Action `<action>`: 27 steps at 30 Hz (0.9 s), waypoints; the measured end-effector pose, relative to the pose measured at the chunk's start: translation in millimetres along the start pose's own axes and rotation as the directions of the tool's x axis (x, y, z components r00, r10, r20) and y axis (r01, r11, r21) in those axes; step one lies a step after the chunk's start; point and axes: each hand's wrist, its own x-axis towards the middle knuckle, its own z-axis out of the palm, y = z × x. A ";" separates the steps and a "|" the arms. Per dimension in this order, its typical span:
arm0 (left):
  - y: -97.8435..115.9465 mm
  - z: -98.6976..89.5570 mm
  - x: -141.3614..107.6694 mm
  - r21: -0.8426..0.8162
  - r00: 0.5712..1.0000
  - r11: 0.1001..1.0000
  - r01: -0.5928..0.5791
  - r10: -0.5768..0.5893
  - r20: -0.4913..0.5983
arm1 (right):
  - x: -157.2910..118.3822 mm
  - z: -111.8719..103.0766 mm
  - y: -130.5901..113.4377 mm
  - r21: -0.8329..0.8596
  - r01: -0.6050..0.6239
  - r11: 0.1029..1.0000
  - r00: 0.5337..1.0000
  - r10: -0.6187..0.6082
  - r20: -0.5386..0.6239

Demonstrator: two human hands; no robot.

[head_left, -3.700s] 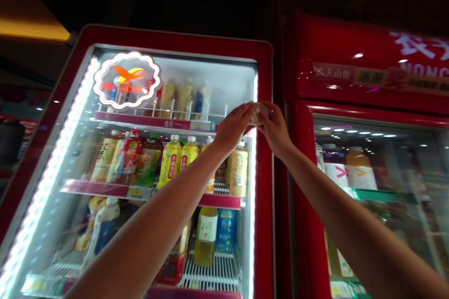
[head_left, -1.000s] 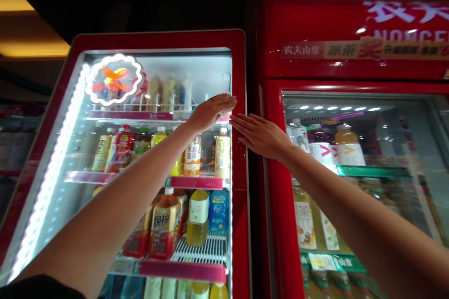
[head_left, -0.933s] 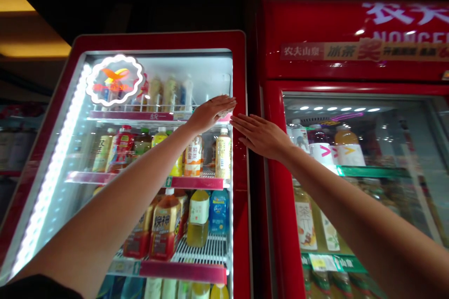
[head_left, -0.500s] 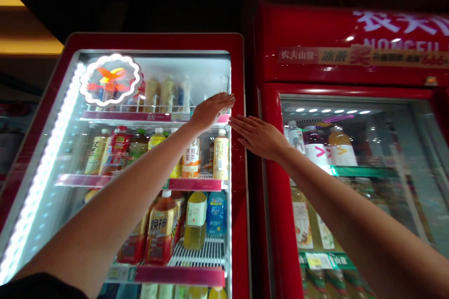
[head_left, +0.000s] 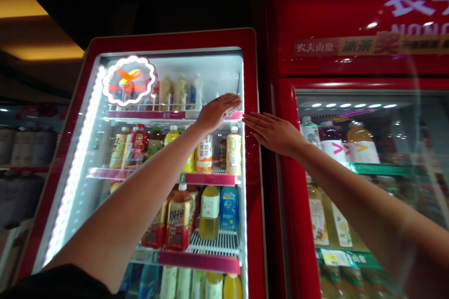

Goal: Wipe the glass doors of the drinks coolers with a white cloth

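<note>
My left hand [head_left: 220, 110] reaches up to the glass door [head_left: 210, 72] of the red-framed drinks fridge, near its upper right corner. Its fingers stretch out toward the frame. A pale patch shows just under those fingertips; whether it is a reflection or a thin cloth I cannot tell. Close beside it, my right hand [head_left: 275, 133] lies flat with fingers straight and together, its tips by the red door frame [head_left: 253, 163]. No held object shows in the right hand. Behind the glass stand bottles, among them a yellow-labelled bottle [head_left: 233, 152] below my left hand.
A second red fridge [head_left: 291, 224] stands at the right, with bottled drinks on green-edged shelves. A glowing round sign [head_left: 128, 80] shows at the first fridge's upper left. Shelves with pale goods [head_left: 26, 149] are at the far left.
The view has shifted, so both fridges appear farther right and the left-hand shelves show more. Both hands keep nearly the same place at the door's edge.
</note>
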 end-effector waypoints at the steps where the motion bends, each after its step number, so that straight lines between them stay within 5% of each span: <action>1: -5.0 -3.6 -1.7 -0.006 1.000 1.000 0.004 -0.004 -0.005 | 0.3 0.0 -2.9 0.007 -0.004 1.000 1.000 0.004 -0.003; 5: -21.1 -6.1 -2.1 -0.025 0.983 0.991 0.129 -0.131 -0.127 | 8.5 2.2 -28.3 0.032 -0.104 0.994 0.993 0.105 -0.045; 9: -14.1 7.8 -1.8 -0.013 0.949 0.974 0.226 -0.224 -0.220 | 32.5 7.2 -54.1 0.080 -0.172 0.982 0.977 0.180 -0.113; 15: -25.4 -7.1 -6.2 0.019 0.973 0.975 0.222 -0.221 -0.070 | 74.7 36.8 -77.9 0.227 -0.322 0.919 0.913 0.364 -0.182; 19: -32.5 -14.5 -16.5 0.022 0.940 0.946 0.322 -0.317 -0.126 | 81.1 52.7 -96.3 0.224 -0.398 0.889 0.890 0.434 -0.141; 24: -10.5 -11.1 -29.6 0.124 0.945 0.938 0.324 -0.316 -0.082 | 78.2 50.7 -100.8 0.276 -0.371 0.887 0.890 0.424 -0.167; 27: -19.3 -23.1 -29.3 0.141 0.971 0.961 0.237 -0.236 -0.025 | 78.6 46.7 -101.0 0.283 -0.387 0.878 0.889 0.436 -0.138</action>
